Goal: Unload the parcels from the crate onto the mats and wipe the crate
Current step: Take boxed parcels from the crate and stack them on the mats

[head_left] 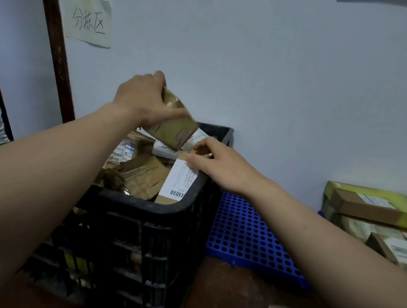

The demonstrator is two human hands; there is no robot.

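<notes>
A black slatted plastic crate [167, 207] stands in front of me, filled with several brown and white parcels. My left hand [139, 98] grips a small brown taped parcel [174, 123] and holds it tilted above the crate's far side. My right hand [218, 164] reaches over the crate's right rim and its fingers pinch the far edge of a cardboard box with a white shipping label [179, 179] that lies in the crate. A blue perforated mat [248, 236] lies on the floor right of the crate.
Several cardboard and yellow-green parcels [377, 207] are stacked at the right edge. A white wall rises close behind the crate, with a handwritten paper sign [89, 20] and a dark wooden post [58, 58] at the left. The reddish-brown floor [220, 293] shows in front.
</notes>
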